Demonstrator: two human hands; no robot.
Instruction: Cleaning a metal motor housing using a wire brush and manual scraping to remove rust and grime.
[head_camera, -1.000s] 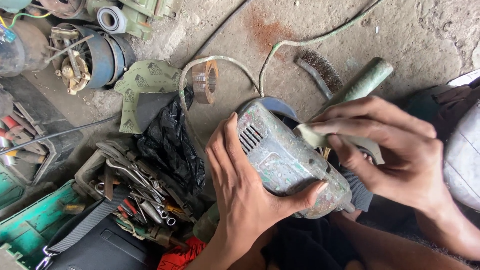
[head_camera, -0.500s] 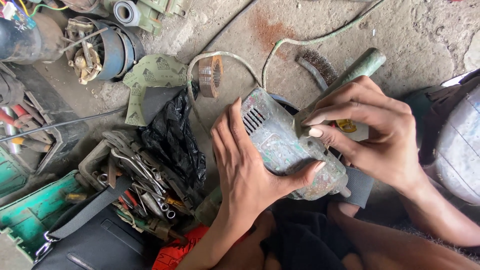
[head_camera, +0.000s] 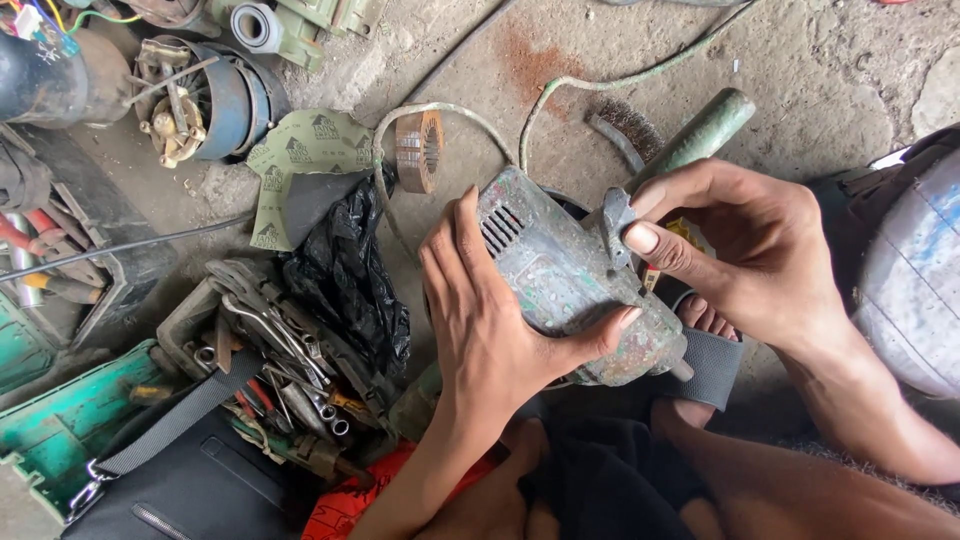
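My left hand (head_camera: 492, 320) wraps around a worn grey-green power tool body (head_camera: 568, 272) with vent slots, thumb pressed on its lower side. My right hand (head_camera: 742, 246) pinches a small grey metal piece (head_camera: 614, 222) against the tool's upper edge with thumb and fingers. A green handle (head_camera: 703, 132) sticks out behind the tool toward the upper right. A pale green cord (head_camera: 560, 92) loops away over the concrete floor. The tool rests above my foot in a black sandal (head_camera: 706, 346).
A pile of wrenches and hand tools (head_camera: 280, 360) lies left of the tool beside a black plastic bag (head_camera: 345, 280). A copper-wound stator (head_camera: 418, 150), a wire brush (head_camera: 622, 128), a blue motor housing (head_camera: 200, 100) and green sandpaper (head_camera: 300, 160) lie on the floor.
The view has drawn closer and shifted. My right hand has turned from lying flat over the tool to pinching a small metal piece at its edge. My left hand keeps its grip.
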